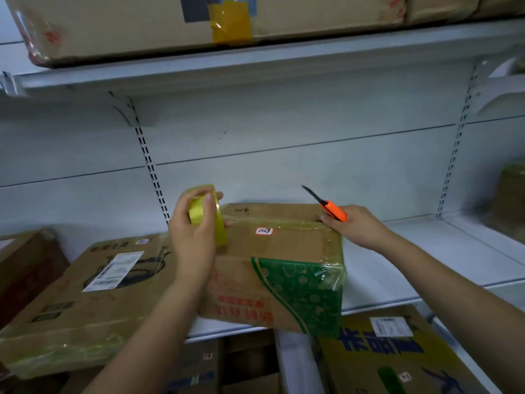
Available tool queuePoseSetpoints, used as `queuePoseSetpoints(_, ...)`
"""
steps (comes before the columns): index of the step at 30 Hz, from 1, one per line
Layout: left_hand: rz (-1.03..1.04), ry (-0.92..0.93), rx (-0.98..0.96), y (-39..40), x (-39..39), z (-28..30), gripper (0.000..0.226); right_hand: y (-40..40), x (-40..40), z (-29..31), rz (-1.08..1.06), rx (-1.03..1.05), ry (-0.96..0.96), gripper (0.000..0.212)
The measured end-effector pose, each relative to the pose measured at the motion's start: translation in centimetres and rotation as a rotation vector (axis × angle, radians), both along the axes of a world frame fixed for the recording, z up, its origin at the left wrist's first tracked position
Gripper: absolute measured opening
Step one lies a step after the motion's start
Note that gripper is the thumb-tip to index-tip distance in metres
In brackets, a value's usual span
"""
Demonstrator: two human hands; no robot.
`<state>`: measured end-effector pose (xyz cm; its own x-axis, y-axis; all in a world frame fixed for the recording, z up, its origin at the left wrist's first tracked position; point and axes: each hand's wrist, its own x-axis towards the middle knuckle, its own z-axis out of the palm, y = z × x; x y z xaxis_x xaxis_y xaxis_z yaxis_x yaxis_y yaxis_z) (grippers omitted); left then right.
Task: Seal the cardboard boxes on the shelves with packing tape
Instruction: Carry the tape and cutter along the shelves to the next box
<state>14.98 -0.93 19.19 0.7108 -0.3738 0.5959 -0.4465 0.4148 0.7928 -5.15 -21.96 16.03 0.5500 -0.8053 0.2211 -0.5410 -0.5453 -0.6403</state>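
Here, at the centre of the frame, a cardboard box [272, 268] with a green patterned corner and red print is sitting on the white middle shelf [412, 251], its front edge jutting past the shelf lip. Yellowish tape is already lying glossy along its top edge and down its right side. The left hand [193, 240] is gripping a roll of yellow packing tape [207, 214], fingers curled over the top of the roll and thumb wrapped across its face, holding it against the box's upper left corner. The right hand [355, 226] is resting at the box's upper right corner, its fingers curled round the orange handle of a utility knife [326, 204]; the dark blade is pointing up and left, clear of the cardboard.

In the lower left of the frame, a wide flat carton [85, 294] with a white shipping label is lying just beside the box, its near edge wrapped in the same yellowish tape. Along the top of the frame, a large carton [142, 21] patched with amber tape is sitting on the upper shelf [284, 58]. At the lower right, below the middle shelf, a box with blue lettering [383, 354] is showing.
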Motion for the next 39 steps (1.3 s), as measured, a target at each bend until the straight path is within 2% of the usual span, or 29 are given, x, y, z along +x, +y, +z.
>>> queuePoseSetpoints(3, -0.292, 0.189, 0.052, -0.9, 0.7, 3.4, 0.009, 0.8, -0.2, -0.2, -0.008, -0.023, -0.023, 0.046)
queuePoseSetpoints(6, -0.607, 0.196, 0.184, -3.0, 1.3, 4.9, 0.016, 1.5, 0.0, -0.6, 0.041, -0.087, 0.016, 0.030)
queuePoseSetpoints(10, -0.772, 0.055, 0.347, -7.0, -0.1, 6.4, 0.013, 0.6, 0.0, -1.8, 0.056, 0.030, -0.137, 0.021)
queuePoseSetpoints(13, -0.774, 0.095, 0.376, -10.8, -0.8, 5.7, 0.014, -0.9, 0.8, -2.4, 0.033, 0.164, -0.270, 0.018)
queuePoseSetpoints(16, -0.752, 0.304, 0.347, -14.6, -0.7, 3.1, 0.018, -2.4, 1.3, -3.9, 0.026, 0.277, -0.465, 0.021)
queuePoseSetpoints(18, -0.832, 0.595, 0.267, -16.1, 0.5, 1.5, 0.017, -3.7, 0.9, -5.4, -0.168, 0.277, -0.678, 0.019)
queuePoseSetpoints(19, -0.865, 0.711, 0.214, -16.5, 1.3, 0.9, 0.016, -4.3, 0.3, -6.5, -0.318, 0.222, -0.695, 0.020)
queuePoseSetpoints(20, -0.891, 0.780, 0.176, -16.6, 2.0, 0.5, 0.015, -5.0, -0.5, -7.9, -0.448, 0.130, -0.584, 0.023)
queuePoseSetpoints(21, -0.919, 0.805, 0.157, -16.6, 2.4, 0.3, 0.015, -5.6, -1.4, -9.6, -0.528, 0.044, -0.370, 0.026)
queuePoseSetpoints(23, -0.963, 0.771, 0.160, -16.3, 2.6, 0.0, 0.018, -6.0, -2.4, -13.2, -0.517, -0.037, 0.115, 0.041)
queuePoseSetpoints(25, -0.992, 0.731, 0.160, -15.8, 2.1, 0.0, 0.019, -5.8, -2.4, -16.5, -0.463, -0.163, 0.519, 0.061)
queuePoseSetpoints(27, -1.026, 0.735, 0.134, -15.2, 2.0, 0.1, 0.018, -5.3, -2.1, -17.4, -0.441, -0.268, 0.771, 0.074)
queuePoseSetpoints(29, -1.053, 0.735, 0.102, -14.4, 2.0, 0.3, 0.017, -5.9, -1.9, -16.6, -0.404, -0.242, 0.865, 0.079)
queuePoseSetpoints(30, -1.045, 0.715, 0.092, -14.0, 1.8, 0.4, 0.017, -6.3, -1.9, -15.6, -0.396, -0.198, 0.846, 0.078)
queuePoseSetpoints(31, -1.016, 0.672, 0.080, -13.8, 1.6, 0.5, 0.016, -6.6, -1.8, -14.0, -0.401, -0.176, 0.734, 0.074)
queuePoseSetpoints(32, -0.972, 0.608, 0.067, -13.5, 1.3, 0.6, 0.015, -6.8, -1.7, -11.9, -0.419, -0.197, 0.507, 0.068)
queuePoseSetpoints(34, -0.895, 0.449, 0.036, -13.0, 0.4, 0.4, 0.017, -5.8, -0.9, -6.2, -0.433, -0.231, -0.070, 0.049)
queuePoseSetpoints(36, -0.882, 0.282, 0.038, -12.5, -0.8, 0.0, 0.018, -4.4, 0.5, -0.1, -0.280, -0.203, -0.389, 0.035)
queuePoseSetpoints(37, -0.885, 0.193, 0.053, -12.2, -1.4, -0.3, 0.017, -3.4, 1.3, 2.8, -0.137, -0.146, -0.461, 0.028)
queuePoseSetpoints(39, -0.876, 0.044, 0.089, -11.4, -2.1, -0.6, 0.014, -1.4, 2.4, 7.2, 0.191, -0.034, -0.347, 0.027)
